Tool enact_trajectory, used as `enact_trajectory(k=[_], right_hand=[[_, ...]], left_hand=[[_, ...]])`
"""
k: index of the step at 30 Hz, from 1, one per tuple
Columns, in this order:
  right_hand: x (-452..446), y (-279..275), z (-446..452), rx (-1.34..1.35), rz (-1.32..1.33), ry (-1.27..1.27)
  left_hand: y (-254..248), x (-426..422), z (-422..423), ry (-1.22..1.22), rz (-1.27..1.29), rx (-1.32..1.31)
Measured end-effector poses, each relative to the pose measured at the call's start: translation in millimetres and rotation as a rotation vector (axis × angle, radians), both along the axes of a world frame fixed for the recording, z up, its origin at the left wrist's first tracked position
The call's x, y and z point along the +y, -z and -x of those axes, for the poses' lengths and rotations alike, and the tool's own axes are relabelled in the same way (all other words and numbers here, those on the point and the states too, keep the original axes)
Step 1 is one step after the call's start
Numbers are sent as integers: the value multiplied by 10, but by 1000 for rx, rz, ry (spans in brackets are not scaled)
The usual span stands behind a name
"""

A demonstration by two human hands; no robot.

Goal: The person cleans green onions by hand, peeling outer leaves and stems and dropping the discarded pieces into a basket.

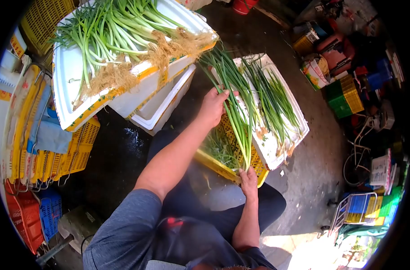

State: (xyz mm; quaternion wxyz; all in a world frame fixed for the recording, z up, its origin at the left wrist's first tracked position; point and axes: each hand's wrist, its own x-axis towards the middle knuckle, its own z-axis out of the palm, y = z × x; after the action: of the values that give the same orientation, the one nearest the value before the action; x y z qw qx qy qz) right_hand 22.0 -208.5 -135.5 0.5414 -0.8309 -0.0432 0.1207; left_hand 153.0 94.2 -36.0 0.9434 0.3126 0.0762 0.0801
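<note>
A small bunch of green onions [240,130] stretches between my two hands above a yellow crate. My left hand [214,105] is closed round the long green leaves about midway up. At the lower, pale stem end, my right hand [248,180] pinches the bunch. Green trimmings [223,148] lie in the yellow crate [216,167] below. Just right of the bunch, more green onions [272,99] rest in a white foam tray [299,118]. Up and to the left, green onions with brown, shaggy roots [117,38] are heaped on a white foam lid [65,105] edged with yellow tape.
Another white foam box [166,101] stands under the lid. Stacked yellow crates [74,150], a red crate [22,216] and a blue crate [49,211] line the left. At right are a green and yellow crate [344,96] and a metal cart [349,211]. The floor [299,180] looks wet.
</note>
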Motion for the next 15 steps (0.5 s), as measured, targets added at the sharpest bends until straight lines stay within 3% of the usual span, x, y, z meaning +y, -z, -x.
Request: enact_trajectory(k=[5,15], right_hand=[[131,-95,39,267,-246,47],[205,-136,63,289,-193,30]], left_hand=[[97,23,-26,4,24,4],[93,2,-19,-82,15,108]])
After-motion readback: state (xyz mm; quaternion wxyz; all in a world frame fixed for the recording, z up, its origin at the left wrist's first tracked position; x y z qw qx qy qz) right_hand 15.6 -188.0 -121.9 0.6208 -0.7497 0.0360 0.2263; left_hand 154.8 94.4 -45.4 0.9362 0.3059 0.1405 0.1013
